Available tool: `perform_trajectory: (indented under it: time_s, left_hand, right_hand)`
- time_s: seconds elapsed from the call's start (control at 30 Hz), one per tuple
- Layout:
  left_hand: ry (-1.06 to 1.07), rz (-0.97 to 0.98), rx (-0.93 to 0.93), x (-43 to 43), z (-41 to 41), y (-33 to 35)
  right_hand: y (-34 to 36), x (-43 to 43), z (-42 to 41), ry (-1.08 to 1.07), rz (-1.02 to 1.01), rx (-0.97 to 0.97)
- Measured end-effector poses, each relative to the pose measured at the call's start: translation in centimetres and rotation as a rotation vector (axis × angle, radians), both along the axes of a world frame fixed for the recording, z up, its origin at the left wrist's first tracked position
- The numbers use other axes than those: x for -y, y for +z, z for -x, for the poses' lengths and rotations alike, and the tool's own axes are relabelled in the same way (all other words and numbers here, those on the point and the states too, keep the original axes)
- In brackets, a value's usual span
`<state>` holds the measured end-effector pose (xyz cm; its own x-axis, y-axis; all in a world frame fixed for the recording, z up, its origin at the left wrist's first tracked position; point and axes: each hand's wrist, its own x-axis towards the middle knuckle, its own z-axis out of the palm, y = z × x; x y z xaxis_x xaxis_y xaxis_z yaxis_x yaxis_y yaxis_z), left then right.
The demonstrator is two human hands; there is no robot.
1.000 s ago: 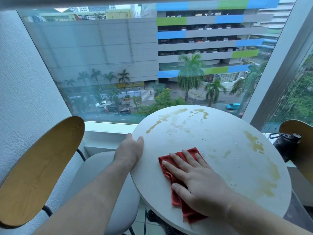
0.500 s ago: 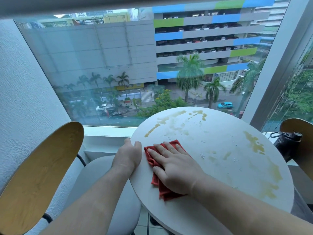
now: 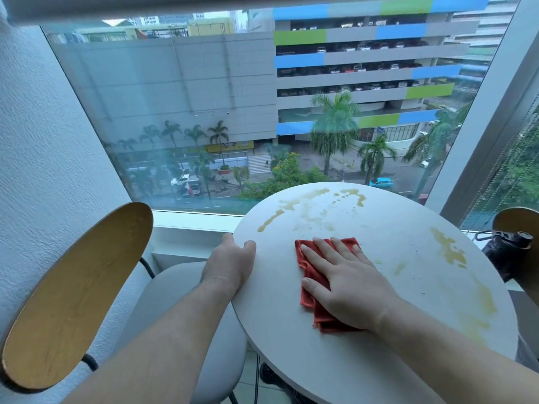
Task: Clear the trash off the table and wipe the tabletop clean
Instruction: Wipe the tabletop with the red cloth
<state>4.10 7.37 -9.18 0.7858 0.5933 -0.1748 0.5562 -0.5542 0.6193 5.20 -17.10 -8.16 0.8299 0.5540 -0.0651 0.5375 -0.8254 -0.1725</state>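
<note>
While the left hand (image 3: 230, 265) gripped the left edge of the round white bench (image 3: 379, 363), the right hand (image 3: 345, 285) pressed a crumpled red cloth (image 3: 309, 265) flat, fingers spread, left of centre; yellow smeared stains (image 3: 303, 201) lay ahead toward the far edge, others by the right edge.

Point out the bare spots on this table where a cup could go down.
Cleanest room: the near-left part of the table, between the left hand on the rim and the right forearm. A smaller patch lies mid-table, between the far-edge stains and the right-side stains. Crowded: the red cloth under the right hand.
</note>
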Motion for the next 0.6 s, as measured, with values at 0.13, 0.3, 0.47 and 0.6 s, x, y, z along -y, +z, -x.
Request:
perform_trajectory:
  time_s: [0.13, 0.3, 0.47, 0.6]
  left_hand:
    - [0.001, 0.009, 0.014, 0.0, 0.0, -0.1]
    - [-0.001, 0.054, 0.032, -0.1, 0.1, 0.2]
    - [-0.003, 0.181, 0.088, 0.2, 0.6, 0.8]
    - [0.030, 0.299, 0.193, 0.4, 1.0, 0.9]
  right_hand:
    - [0.0, 1.0, 1.9, -0.012, 0.010, -0.004]
    - [-0.1, 0.2, 4.5, 0.039, -0.010, 0.015]
    - [-0.7, -2.5, 7.1, 0.159, -0.089, 0.012]
    - [-0.5, -4.2, 6.8, 0.180, -0.091, 0.020]
